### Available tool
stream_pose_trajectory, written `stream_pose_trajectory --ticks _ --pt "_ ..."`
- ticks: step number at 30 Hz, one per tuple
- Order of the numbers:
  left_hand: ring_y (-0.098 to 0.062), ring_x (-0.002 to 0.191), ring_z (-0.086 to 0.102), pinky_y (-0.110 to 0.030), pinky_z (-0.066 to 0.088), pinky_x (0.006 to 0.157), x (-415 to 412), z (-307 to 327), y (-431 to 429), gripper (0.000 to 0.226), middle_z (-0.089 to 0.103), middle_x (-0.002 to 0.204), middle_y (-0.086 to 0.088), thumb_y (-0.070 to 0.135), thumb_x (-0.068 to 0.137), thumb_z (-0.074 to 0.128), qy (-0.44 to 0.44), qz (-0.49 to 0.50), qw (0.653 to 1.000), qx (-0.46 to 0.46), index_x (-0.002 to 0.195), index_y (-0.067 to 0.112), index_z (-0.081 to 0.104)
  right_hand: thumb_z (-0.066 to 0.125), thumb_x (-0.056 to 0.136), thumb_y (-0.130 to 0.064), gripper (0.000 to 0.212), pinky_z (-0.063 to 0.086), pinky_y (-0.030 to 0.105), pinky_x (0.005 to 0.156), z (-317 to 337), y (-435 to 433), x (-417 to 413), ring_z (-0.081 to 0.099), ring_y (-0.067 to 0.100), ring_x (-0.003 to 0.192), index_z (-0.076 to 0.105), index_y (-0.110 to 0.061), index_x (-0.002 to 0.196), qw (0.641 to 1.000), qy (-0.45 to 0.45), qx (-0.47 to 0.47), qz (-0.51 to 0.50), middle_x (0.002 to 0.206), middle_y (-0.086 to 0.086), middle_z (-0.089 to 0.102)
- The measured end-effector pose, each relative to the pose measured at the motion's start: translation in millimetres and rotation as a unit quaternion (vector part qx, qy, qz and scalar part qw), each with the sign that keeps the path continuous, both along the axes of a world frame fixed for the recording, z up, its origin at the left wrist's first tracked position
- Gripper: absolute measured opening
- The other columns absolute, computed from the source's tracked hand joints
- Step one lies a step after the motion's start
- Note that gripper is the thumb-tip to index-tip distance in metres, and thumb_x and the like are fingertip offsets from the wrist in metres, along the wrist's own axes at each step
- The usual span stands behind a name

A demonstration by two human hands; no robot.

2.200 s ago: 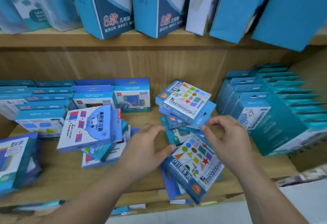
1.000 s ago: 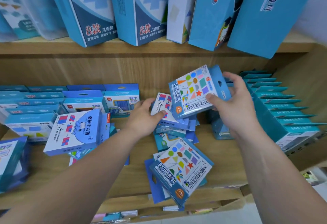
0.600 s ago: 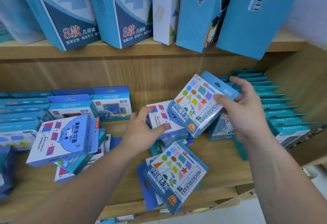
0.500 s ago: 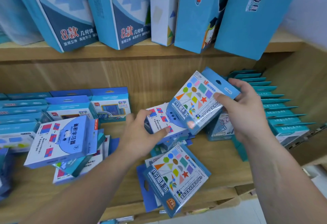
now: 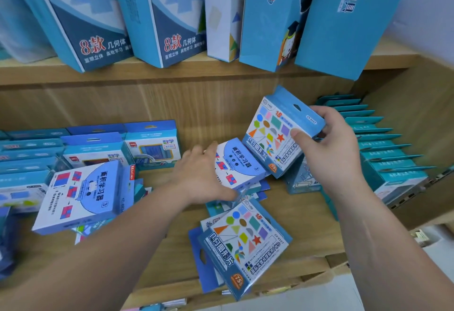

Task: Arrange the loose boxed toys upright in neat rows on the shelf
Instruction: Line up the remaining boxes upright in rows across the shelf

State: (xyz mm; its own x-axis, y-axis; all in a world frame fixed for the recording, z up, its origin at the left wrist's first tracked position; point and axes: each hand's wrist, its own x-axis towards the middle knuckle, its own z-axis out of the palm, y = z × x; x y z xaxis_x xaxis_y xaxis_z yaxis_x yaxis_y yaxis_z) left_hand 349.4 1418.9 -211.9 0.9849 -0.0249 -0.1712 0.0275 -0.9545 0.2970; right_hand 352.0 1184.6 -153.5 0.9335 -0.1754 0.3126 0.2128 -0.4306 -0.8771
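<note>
Two shapes boxes: the right hand (image 5: 329, 148) clamps the raised shapes box (image 5: 275, 133), tilted, at 1 o'clock. The flat shapes box (image 5: 245, 244) lies on the shelf (image 5: 172, 249) at 6 o'clock. The left hand (image 5: 199, 175) grips one area box (image 5: 238, 163) at centre.

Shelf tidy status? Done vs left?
Roughly midway. Done: the teal row stands upright at right, and the back-left rows look neat. In hand: the right hand grips a shapes box clear of the shelf; the left hand holds a squares box by its edge. Left: a second shapes box lies flat at the front edge, and a tilted box sits on a heap at left.
</note>
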Motion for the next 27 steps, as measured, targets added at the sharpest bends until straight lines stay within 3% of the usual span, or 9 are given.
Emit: stream_pose_trajectory --ticks 3,8,10,13,18,23,27 --pt "-0.022 0.12 0.043 -0.038 0.044 0.097 -12.9 1.2 11.7 0.124 0.041 0.12 0.003 0.073 0.047 0.075 -0.005 0.021 1.0 -0.019 0.149 0.03 0.018 0.073 0.089 -0.018 0.033 0.06 0.04 0.078 -3.3 4.3 -0.6 0.068 0.002 0.084 0.058 -0.038 0.111 1.0 0.001 -0.003 0.011 0.099 -0.018 0.07" --pt "-0.023 0.119 0.04 -0.036 0.042 0.096 -48.4 3.2 38.3 0.127 0.04 0.123 0.003 0.067 0.047 0.076 -0.04 0.08 0.995 -0.031 0.152 0.027 0.017 0.07 0.091 -0.014 0.032 0.049 0.012 0.072 -0.6 13.0 1.6 0.063 -0.007 0.09 0.059 -0.03 0.116 0.996 -0.052 -0.021 0.067 0.106 -0.018 0.066" --pt "-0.022 0.122 0.038 -0.036 0.041 0.098 -65.0 6.8 48.6 0.128 0.04 0.126 0.005 0.068 0.045 0.073 -0.047 0.097 0.994 -0.029 0.153 0.028 0.016 0.071 0.09 -0.012 0.033 0.052 0.021 0.08 3.3 17.9 8.2 0.062 0.002 0.097 0.061 -0.028 0.117 0.987 -0.092 -0.074 0.106 0.109 -0.011 0.062" --pt "-0.02 0.119 0.039 -0.034 0.04 0.097 -85.2 14.6 57.4 0.124 0.039 0.117 0.007 0.074 0.043 0.067 -0.051 0.092 0.994 0.001 0.149 0.033 0.016 0.072 0.088 -0.009 0.034 0.052 0.033 0.087 2.6 34.0 22.7 0.058 0.006 0.103 0.064 -0.024 0.118 0.961 -0.132 -0.143 0.194 0.108 -0.014 0.058" --pt "-0.019 0.118 0.037 -0.034 0.04 0.101 -98.8 21.4 63.5 0.128 0.038 0.12 0.008 0.077 0.043 0.064 -0.031 0.102 0.994 0.002 0.151 0.03 0.017 0.071 0.086 -0.005 0.034 0.042 0.016 0.094 5.3 75.8 41.3 0.052 0.003 0.103 0.064 -0.018 0.117 0.928 -0.168 -0.215 0.256 0.112 -0.007 0.059" --pt "-0.016 0.111 0.036 -0.032 0.038 0.098 -110.9 25.1 67.9 0.109 0.04 0.113 0.009 0.084 0.039 0.049 -0.02 0.083 0.996 0.033 0.133 0.032 0.034 0.07 0.087 -0.009 0.033 0.051 0.03 0.093 -1.5 93.2 65.0 0.058 0.006 0.102 0.06 -0.027 0.113 0.951 -0.124 -0.157 0.234 0.113 -0.008 0.061" --pt "-0.02 0.121 0.036 -0.038 0.031 0.107 -114.8 29.4 63.8 0.114 0.041 0.129 0.005 0.085 0.045 0.05 -0.006 0.057 0.989 0.137 0.14 0.025 0.033 0.071 0.089 -0.01 0.037 0.054 0.038 0.093 -16.6 93.1 80.1 0.064 0.01 0.102 0.055 -0.034 0.111 0.966 -0.076 -0.106 0.222 0.111 -0.009 0.064"
